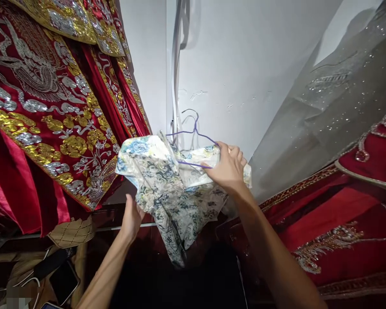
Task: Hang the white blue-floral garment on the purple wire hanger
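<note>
Beyond my fingers stands a white wall, red embroidered robes either side. My right hand clamps the floral garment and purple hanger, hook up; my left hand pinches the cloth hanging lengthwise downward.

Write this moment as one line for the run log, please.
right hand: grips floral garment and purple wire hanger | left hand: at garment's lower edge | surroundings: red embroidered robes, white wall

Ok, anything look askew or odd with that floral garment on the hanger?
Yes. The floral garment sits bunched and lopsided on the purple wire hanger, crumpled rather than draped. The right hand grips it at the hanger's shoulder; the left hand touches its lower edge. The hanger's hook is free, not on any rail.
</note>
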`<state>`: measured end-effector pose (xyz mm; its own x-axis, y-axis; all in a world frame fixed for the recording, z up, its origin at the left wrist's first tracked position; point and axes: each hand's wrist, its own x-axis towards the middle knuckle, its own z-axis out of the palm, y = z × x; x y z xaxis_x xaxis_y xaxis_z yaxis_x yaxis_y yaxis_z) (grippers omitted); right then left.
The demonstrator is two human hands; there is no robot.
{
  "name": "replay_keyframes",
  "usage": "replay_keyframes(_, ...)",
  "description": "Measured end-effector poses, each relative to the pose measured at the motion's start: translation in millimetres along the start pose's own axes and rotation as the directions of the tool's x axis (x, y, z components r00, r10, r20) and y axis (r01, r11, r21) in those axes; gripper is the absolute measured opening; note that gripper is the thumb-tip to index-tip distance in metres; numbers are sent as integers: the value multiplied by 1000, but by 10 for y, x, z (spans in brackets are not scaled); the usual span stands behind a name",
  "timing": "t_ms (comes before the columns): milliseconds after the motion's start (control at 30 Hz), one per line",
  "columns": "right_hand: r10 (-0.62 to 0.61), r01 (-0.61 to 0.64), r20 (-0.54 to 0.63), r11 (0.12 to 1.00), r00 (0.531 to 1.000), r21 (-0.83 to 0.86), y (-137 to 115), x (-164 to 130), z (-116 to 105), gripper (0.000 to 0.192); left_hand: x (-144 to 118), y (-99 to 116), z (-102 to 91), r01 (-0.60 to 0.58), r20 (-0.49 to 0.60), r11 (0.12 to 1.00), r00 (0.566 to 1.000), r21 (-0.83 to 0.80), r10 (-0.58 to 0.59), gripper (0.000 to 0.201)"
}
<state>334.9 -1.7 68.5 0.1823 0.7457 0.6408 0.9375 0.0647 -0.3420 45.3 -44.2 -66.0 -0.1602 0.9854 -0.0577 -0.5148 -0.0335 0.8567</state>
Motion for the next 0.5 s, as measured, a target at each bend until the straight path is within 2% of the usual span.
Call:
replay_keyframes(100,-115,115,21,993,993,-5,-217,-4,21,83,-129,-312,-164,72,-47,991,997,114,-67,59)
replay_keyframes(200,-159,157,35,986,987,53,-346,-200,1,94,-270,-543,-257,117,-102,972,990,202,-97,52)
replay_keyframes(267,-170,144,89,958,981,246,-377,-393,-71,99,-359,-651,-280,138,-174,978,979,155,-111,51)
replay_keyframes(300,-198,125,142,903,970,411,-378,-499,-118,102,-399,-692,-281,144,-206,983,971,117,-117,52)
replay_keyframes(333,-244,79,203,800,948,595,-368,-610,-161,105,-436,-726,-279,154,-232,985,964,85,-130,52)
replay_keyframes(400,-337,-112,300,480,892,870,-320,-846,-194,105,-499,-771,-270,186,-269,981,949,63,-162,53)
replay_keyframes(433,-341,-216,324,318,882,923,-283,-974,-164,98,-525,-782,-267,218,-295,973,937,71,-188,54)
replay_keyframes(467,-297,-302,348,192,889,934,-242,-1108,-96,86,-548,-785,-265,253,-319,964,923,85,-214,54)
replay_keyframes(500,-205,-364,379,108,903,925,-201,-1246,8,71,-569,-779,-262,276,-338,956,913,98,-229,54)
